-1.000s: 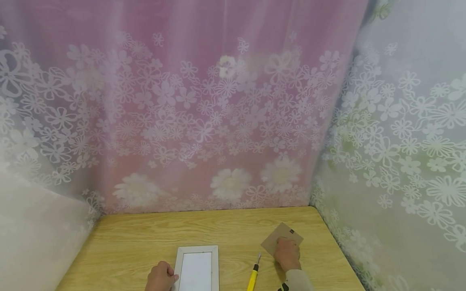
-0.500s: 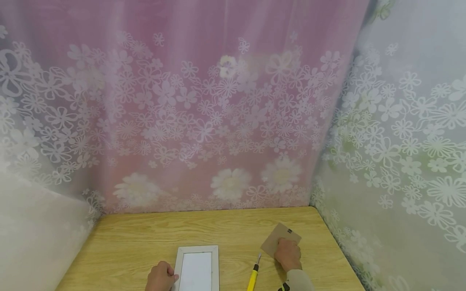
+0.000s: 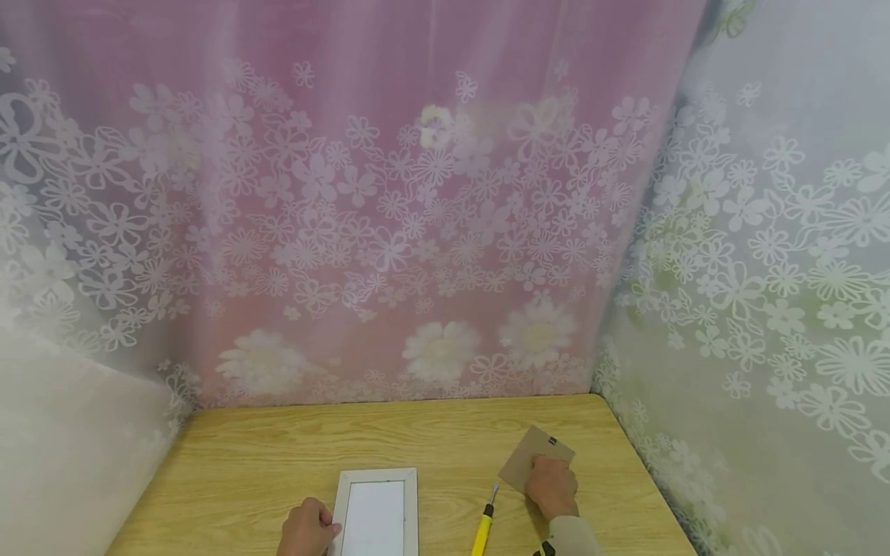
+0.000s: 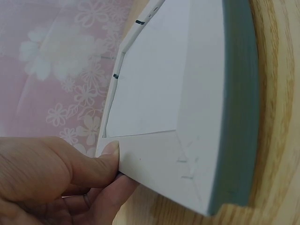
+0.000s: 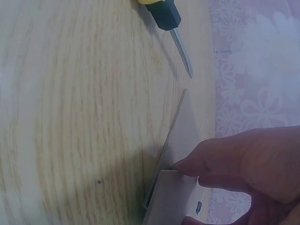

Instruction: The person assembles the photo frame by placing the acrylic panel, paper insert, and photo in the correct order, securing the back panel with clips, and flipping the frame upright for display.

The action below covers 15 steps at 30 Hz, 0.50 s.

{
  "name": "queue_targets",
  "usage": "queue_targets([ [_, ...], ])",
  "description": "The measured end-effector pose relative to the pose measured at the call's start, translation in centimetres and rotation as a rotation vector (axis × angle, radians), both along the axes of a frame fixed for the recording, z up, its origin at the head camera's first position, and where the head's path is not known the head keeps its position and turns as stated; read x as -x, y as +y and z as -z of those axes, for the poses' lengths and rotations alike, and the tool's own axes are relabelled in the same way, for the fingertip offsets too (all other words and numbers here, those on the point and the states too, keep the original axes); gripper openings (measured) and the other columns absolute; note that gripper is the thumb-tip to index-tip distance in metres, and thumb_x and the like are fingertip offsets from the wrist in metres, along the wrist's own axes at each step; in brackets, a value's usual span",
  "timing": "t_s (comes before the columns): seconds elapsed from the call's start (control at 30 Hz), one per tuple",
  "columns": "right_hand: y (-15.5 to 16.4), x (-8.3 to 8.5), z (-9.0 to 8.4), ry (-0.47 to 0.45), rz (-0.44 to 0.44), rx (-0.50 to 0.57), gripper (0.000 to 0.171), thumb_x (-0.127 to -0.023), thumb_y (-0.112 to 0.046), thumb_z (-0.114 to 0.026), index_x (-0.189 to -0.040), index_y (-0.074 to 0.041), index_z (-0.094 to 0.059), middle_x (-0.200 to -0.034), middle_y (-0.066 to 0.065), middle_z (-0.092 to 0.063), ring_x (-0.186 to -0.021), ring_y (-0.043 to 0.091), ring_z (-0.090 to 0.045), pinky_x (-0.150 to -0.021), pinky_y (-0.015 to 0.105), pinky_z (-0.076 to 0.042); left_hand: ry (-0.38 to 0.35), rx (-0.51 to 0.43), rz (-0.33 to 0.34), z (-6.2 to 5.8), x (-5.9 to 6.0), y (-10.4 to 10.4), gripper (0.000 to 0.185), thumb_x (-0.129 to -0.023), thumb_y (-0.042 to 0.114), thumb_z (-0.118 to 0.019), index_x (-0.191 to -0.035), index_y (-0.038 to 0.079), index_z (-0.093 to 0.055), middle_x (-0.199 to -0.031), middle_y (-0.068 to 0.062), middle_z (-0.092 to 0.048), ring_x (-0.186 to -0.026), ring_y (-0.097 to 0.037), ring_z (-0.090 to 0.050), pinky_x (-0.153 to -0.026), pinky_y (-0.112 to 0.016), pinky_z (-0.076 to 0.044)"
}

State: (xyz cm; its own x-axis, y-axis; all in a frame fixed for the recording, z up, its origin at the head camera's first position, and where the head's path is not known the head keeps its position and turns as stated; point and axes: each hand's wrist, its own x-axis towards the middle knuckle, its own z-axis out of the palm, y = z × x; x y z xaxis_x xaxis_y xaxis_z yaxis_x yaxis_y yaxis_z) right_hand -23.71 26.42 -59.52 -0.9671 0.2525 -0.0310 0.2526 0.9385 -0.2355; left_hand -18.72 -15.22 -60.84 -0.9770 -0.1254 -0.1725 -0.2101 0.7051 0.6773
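Note:
At the lower middle of the head view a white picture frame [image 3: 411,502] lies on the table with a white sheet inside it. My left hand [image 3: 306,529] pinches the frame's edge; in the left wrist view the thumb [image 4: 110,152] is on top and fingers are underneath. My right hand [image 3: 552,486] holds a brown board [image 3: 524,455] with a small dark mark near one corner. The right wrist view has the thumb on a raised flat piece [image 5: 171,192] over the board's lower part; the other fingers are mostly hidden.
A yellow-handled screwdriver [image 3: 483,529] lies between the frame and the board, its metal tip pointing away from me. Flower-patterned curtains [image 3: 438,232] rise behind and beside the wood-grain table [image 3: 313,440].
The brown board has turned and shifted very slightly left, while my right hand has slid a touch to the right. My left hand and the frame stay where they were.

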Motion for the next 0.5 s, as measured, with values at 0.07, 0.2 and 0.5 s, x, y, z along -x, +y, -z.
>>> queue_targets([
  [0.07,-0.06,-0.02,-0.07,0.001,-0.001,-0.009,0.023,-0.084,-0.006,-0.074,-0.106,-0.003,-0.073,-0.091,0.023,-0.07,-0.075,0.031,-0.063,-0.065,0.048,-0.052,-0.011,0.004,-0.007,-0.06,0.02,0.07,0.023,-0.082,0.005,-0.082,-0.08,0.003,-0.059,-0.074,-0.006,-0.058,-0.071,-0.021,-0.055,-0.064,-0.034,-0.044],
  [0.2,-0.22,-0.17,-0.43,-0.014,0.006,-0.029,0.029,-0.084,-0.009,-0.075,-0.113,-0.004,-0.073,-0.094,0.024,-0.07,-0.075,0.032,-0.063,-0.064,0.048,-0.053,-0.025,0.004,-0.014,-0.1,0.09,0.1,0.023,-0.082,0.005,-0.082,-0.08,0.003,-0.06,-0.074,-0.006,-0.058,-0.071,-0.021,-0.055,-0.065,-0.034,-0.045],
  [0.5,-0.41,-0.16,-0.88,-0.053,0.023,-0.026,0.032,-0.086,-0.01,-0.074,-0.118,-0.005,-0.072,-0.099,0.026,-0.07,-0.079,0.033,-0.063,-0.066,0.049,-0.053,0.021,0.007,-0.006,0.3,0.05,-0.14,0.024,-0.081,0.005,-0.083,-0.08,0.004,-0.059,-0.074,-0.006,-0.058,-0.071,-0.021,-0.055,-0.064,-0.034,-0.044],
])
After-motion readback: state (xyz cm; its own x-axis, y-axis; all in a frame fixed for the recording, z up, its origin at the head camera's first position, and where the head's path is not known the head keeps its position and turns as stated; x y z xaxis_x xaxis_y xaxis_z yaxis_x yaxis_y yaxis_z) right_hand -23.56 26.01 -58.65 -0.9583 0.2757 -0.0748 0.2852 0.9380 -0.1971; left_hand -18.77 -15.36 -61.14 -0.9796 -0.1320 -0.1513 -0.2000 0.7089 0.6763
